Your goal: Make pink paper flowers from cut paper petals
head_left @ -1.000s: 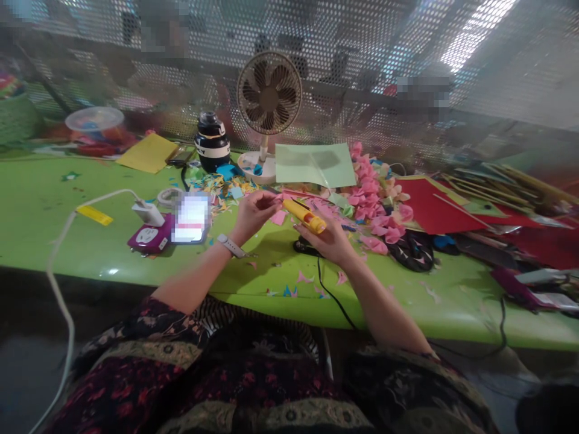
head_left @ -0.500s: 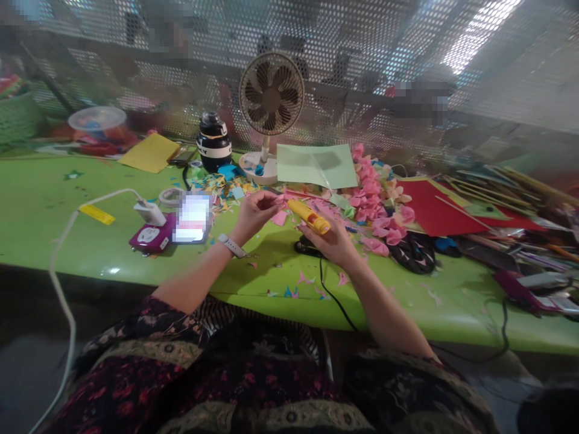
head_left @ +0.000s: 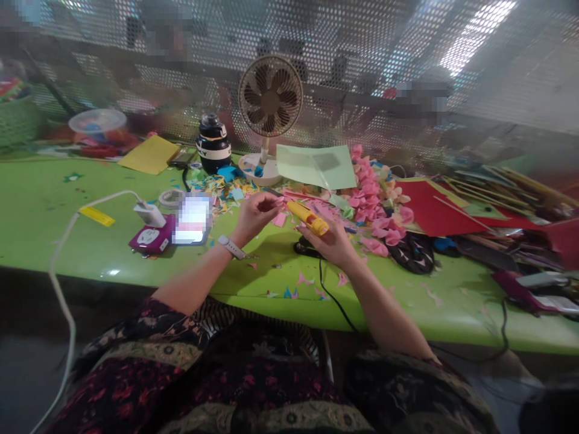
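Note:
My left hand [head_left: 257, 214], with a pale watch strap at its wrist, is closed in a pinch on a small pink paper piece [head_left: 281, 201]. Wrapped round a yellow glue gun [head_left: 307, 217] is my right hand [head_left: 332, 241]. The glue gun's narrow end points left, close to the pink piece; whether they touch I cannot tell. A black cord [head_left: 335, 298] runs down from beneath my right hand over the table edge. Beside that hand lies a dark object [head_left: 308, 247], partly hidden. Pink paper scraps [head_left: 328, 211] are spread behind the hands.
On the green table [head_left: 253, 283] stand a fan [head_left: 270, 99] and a black bottle [head_left: 213, 147]. A lit phone [head_left: 193, 220] leans by a purple power socket [head_left: 151, 238] at left. Pink paper flowers [head_left: 366, 193], red sheets [head_left: 429, 208] and a heap of sticks [head_left: 520, 187] lie right.
Both hands keep nearly the same place and grip, with only a slight shift of the glue gun. A reddish-pink thing now shows at the far right edge.

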The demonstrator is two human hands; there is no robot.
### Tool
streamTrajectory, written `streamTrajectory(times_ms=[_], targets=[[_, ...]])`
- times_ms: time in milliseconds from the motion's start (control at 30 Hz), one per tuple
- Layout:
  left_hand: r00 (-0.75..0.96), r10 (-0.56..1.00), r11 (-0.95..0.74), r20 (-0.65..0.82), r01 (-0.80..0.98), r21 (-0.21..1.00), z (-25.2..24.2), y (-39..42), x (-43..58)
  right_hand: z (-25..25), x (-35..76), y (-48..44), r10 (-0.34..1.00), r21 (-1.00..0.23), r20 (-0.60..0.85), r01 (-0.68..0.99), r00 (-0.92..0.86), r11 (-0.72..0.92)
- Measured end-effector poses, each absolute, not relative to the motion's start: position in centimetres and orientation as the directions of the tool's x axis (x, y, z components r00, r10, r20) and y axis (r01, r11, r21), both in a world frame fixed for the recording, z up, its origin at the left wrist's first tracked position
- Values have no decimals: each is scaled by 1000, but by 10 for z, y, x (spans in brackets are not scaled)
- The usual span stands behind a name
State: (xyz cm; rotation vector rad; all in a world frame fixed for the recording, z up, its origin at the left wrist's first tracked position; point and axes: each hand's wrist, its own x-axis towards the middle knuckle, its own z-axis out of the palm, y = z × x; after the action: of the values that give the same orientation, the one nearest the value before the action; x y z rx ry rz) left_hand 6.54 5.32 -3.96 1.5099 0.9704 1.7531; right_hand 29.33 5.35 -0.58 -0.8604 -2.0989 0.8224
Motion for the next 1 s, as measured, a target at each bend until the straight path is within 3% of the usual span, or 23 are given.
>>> streamTrajectory(times_ms=[567,1000], targets=[[-154,814,-544,560,136,828,-30,45,67,3,292,48,752,-717,375,345,-542,606],[-196,814,-530,547,133,837,-30,46,67,-5,293,53,749,-717,384,337,-539,611]])
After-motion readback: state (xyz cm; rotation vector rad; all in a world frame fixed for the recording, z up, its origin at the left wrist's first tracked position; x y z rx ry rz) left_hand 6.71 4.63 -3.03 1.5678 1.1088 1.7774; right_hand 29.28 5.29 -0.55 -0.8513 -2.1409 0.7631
